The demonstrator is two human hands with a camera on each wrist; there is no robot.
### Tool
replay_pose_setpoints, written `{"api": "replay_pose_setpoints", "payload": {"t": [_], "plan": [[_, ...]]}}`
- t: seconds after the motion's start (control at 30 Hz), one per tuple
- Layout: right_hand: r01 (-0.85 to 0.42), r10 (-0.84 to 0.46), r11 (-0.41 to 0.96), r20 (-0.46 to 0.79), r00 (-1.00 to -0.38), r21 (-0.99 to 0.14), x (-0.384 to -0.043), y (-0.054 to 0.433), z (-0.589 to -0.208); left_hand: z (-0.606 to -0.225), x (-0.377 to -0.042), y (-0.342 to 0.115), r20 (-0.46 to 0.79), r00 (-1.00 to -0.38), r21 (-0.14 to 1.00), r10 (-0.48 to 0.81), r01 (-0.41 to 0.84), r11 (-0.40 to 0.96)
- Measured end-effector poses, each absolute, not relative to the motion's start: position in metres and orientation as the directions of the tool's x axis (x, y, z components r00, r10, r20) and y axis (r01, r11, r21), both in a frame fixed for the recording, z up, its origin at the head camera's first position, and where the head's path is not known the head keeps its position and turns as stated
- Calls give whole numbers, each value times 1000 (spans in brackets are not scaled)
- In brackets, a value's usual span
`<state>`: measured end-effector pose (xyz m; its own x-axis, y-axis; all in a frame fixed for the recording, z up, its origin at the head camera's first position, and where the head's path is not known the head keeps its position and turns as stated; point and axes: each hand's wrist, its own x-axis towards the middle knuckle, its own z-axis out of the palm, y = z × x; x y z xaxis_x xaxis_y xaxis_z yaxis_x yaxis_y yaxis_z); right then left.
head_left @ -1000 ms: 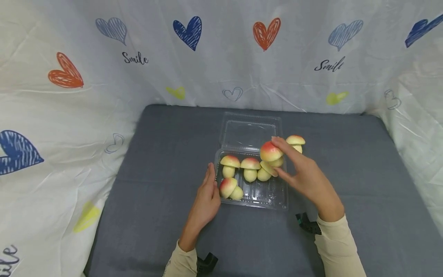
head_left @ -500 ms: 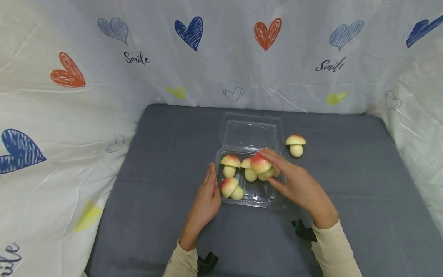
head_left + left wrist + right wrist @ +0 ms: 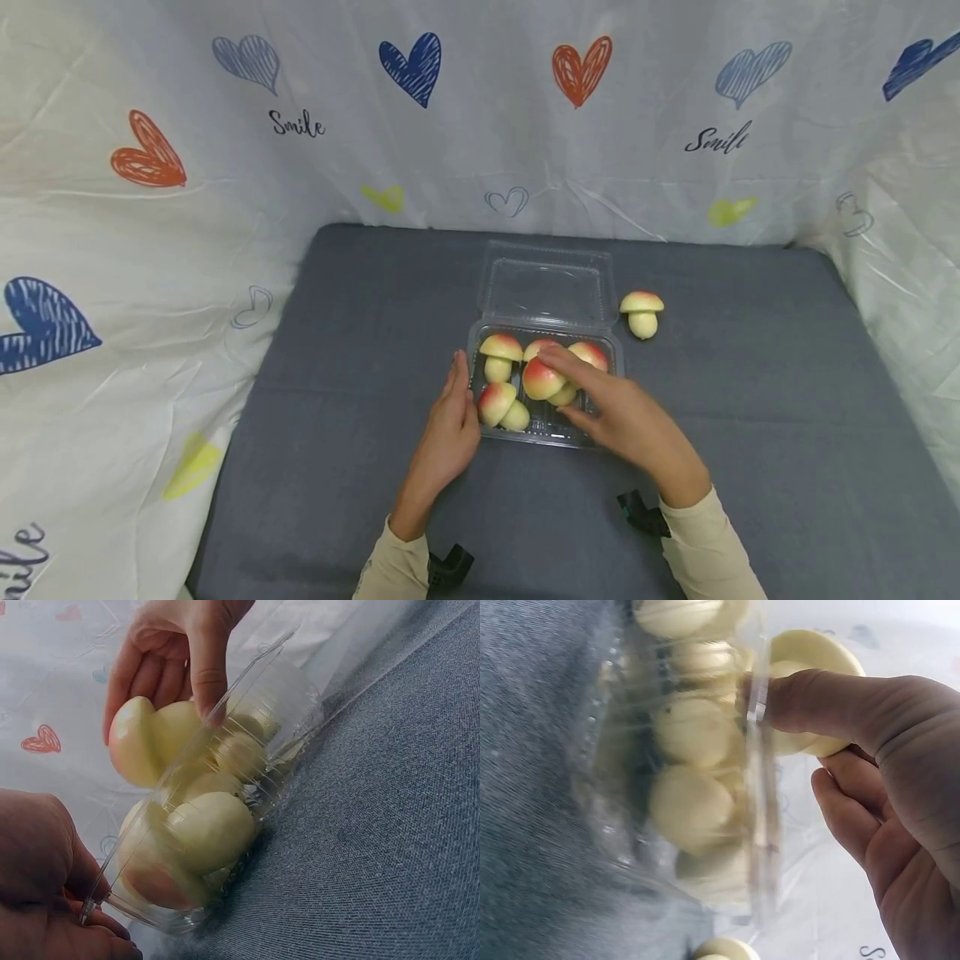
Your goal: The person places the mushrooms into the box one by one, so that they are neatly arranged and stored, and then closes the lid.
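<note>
The right hand [image 3: 630, 421] pinches a mushroom-shaped piece [image 3: 543, 380] between thumb and fingers, over the middle of a clear container [image 3: 536, 439], with its reddish cap toward the left edge and its stem toward the right. Well apart from that hand at its wrist, the left hand [image 3: 447, 429] rests against the container's left edge, fingers straight.

Along the container's far edge lie a left piece [image 3: 500, 358], a middle piece [image 3: 537, 347], partly covered by the right hand, and a right piece [image 3: 590, 356]. A tilted piece [image 3: 501, 406] lies in the near left corner. The open lid [image 3: 547, 287] extends beyond the far edge; just beside the lid's right edge, a lone piece [image 3: 642, 314] rests on the grey table [image 3: 337, 375].

The left wrist view shows the pinched piece partly above the container's rim. The right wrist view shows the pale underside of its cap, with the thumb across it, which the head view hides.

Half a second ago the pinched piece was farther right and nearer the far edge; the left hand has stayed at its edge.
</note>
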<state>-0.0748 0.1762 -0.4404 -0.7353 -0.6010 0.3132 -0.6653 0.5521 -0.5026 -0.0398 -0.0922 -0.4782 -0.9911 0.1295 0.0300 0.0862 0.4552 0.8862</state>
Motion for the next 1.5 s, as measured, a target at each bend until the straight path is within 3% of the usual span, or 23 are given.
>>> {"api": "replay_pose_setpoints", "payload": {"t": [0.9,1.5], "plan": [[-603,-574,631,231,-786,-488,-65,168,-458,-479,-40,-92,28,-990,888,136,87,451],[-623,-569,600,280,-773,-502,-61,174,-465,-481,-40,-92,29,-991,890,132,86,448]]}}
